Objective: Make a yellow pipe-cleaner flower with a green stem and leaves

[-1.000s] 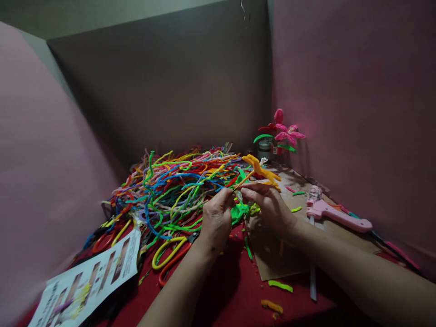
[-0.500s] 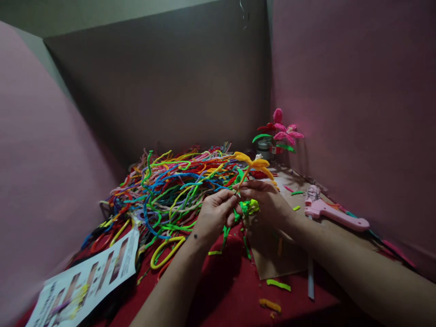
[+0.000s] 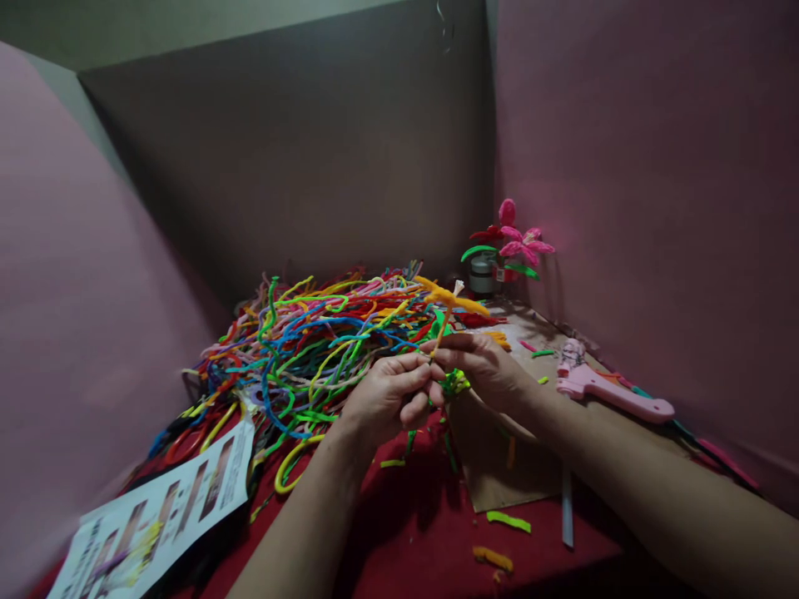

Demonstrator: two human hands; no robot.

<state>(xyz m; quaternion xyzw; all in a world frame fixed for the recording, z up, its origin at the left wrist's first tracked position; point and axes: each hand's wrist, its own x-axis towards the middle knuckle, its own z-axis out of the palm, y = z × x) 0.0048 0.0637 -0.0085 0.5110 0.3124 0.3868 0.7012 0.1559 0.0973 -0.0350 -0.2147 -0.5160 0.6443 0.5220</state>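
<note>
Between my two hands stands an orange pipe-cleaner flower with a pale centre at its top and a thin orange stem running down. My left hand pinches the lower end of that stem with closed fingers. Just right of it, my right hand has its fingertips closed on the stem a little higher up. Bright green pipe-cleaner pieces show below and behind my fingers. The exact fingertip contact is small and partly hidden.
A large tangled heap of coloured pipe cleaners lies at the left back. A pink glue gun rests on the right by a brown board. Pink flowers stand behind. A printed sheet lies at front left.
The orange flower has turned and tilted, its petals now seen more edge-on and its pale centre more upright. Both hands have shifted slightly, and the left fingers have curled differently.
</note>
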